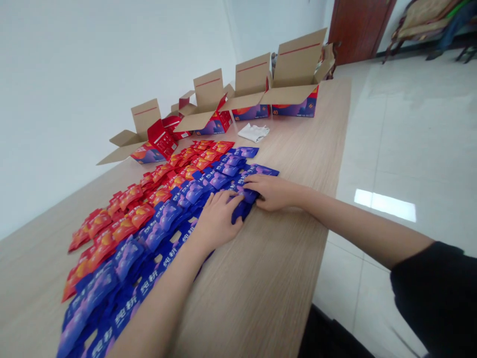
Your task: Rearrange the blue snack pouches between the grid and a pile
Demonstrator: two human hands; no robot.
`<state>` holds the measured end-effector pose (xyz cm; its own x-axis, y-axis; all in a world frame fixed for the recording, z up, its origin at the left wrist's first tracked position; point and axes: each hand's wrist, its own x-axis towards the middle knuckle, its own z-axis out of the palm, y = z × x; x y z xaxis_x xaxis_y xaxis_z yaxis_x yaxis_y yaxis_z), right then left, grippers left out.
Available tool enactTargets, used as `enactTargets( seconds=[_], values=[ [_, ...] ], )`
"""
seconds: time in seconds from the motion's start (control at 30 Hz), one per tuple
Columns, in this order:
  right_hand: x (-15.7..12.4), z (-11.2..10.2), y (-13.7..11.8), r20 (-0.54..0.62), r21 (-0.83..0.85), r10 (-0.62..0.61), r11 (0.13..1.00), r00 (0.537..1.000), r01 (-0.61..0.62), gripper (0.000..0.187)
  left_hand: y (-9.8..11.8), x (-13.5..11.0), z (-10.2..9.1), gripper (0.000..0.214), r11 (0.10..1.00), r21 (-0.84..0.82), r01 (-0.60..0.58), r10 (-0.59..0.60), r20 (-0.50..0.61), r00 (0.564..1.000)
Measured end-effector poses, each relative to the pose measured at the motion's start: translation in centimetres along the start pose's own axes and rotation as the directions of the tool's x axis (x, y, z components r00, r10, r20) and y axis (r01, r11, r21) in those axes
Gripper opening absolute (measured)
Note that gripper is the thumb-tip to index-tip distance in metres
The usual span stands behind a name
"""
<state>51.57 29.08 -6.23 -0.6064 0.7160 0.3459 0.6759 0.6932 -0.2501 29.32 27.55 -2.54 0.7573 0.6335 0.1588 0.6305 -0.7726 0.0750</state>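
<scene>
Left forearm (160,303) nearest, both hands at the far right end of the blue packets (167,215)

Reaching in from the near edge, over part of the nearest blue row, to the left hand (219,219). Resting on packets there, fingers spread wide, thumb well apart from forefinger at the row's right-hand edge. Just beyond, the right hand (272,191), coming in from the right below a black sleeve (434,293). Fingers bent over the top of a blue packet, thumb lower, near the worktop (257,278); cannot tell whether pinching it.

Laid out in overlapping rows, long axis of the whole spread running from near left to far right. White characters on the nearest row reading toward the far right. Last packet of that row, just past the right hand, lying with its long side left to right, one end pointing right.

Left of the blue, parallel rows of red packets (137,219). Along the far left side, open cartons (251,112) with flaps raised. Between cartons and packets, toward the far end, a crumpled white cloth (253,132). Off to the right, pale tiled floor (402,149); far right, a wooden door (359,30) and a cushioned seat (425,20).
</scene>
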Motion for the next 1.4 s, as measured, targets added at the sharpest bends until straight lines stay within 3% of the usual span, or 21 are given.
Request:
enactTargets(
  seconds=[0.17,0.37,0.53,0.73,0.97,1.13,1.23,1.4],
  values=[
    [-0.2,0.3,0.1,-0.037,0.023,-0.006,1.000,0.999,0.007,0.045,-0.6,-0.1,0.1,0.050,0.999,0.000,-0.054,0.054,0.070,0.996],
    [-0.5,0.5,0.2,-0.056,0.000,0.033,0.999,0.998,-0.033,0.051,-1.2,-0.1,0.0,0.060,0.986,0.084,-0.146,0.144,0.021,0.989],
    [-0.4,0.2,0.6,-0.018,0.010,0.000,1.000,1.000,0.000,0.053,-1.6,1.0,-0.7,0.059,0.965,0.135,-0.226,0.209,0.128,0.970],
    [-0.7,0.1,0.5,-0.064,0.055,-0.003,0.998,0.998,0.007,0.066,-2.6,2.7,-0.4,0.065,0.948,0.130,-0.290,0.272,0.143,0.952],
    [-0.2,0.9,0.9,-0.082,0.001,0.061,0.998,0.995,-0.062,0.035,-3.1,3.9,1.3,0.048,0.924,0.271,-0.269,0.270,0.032,0.962],
    [-0.2,1.1,1.4,-0.126,-0.046,-0.008,0.999,0.992,0.003,0.037,-2.9,4.7,1.5,0.022,0.833,0.469,-0.294,0.351,-0.038,0.936],
    [-0.4,1.0,1.1,-0.161,-0.077,-0.024,0.997,0.987,0.012,0.038,-2.9,5.0,1.3,0.023,0.795,0.520,-0.313,0.410,-0.081,0.908],
    [-1.1,-0.4,-0.5,-0.243,-0.124,-0.060,0.992,0.968,0.030,0.039,-2.5,4.7,0.3,0.028,0.801,0.527,-0.284,0.412,-0.142,0.900]
  ],
)
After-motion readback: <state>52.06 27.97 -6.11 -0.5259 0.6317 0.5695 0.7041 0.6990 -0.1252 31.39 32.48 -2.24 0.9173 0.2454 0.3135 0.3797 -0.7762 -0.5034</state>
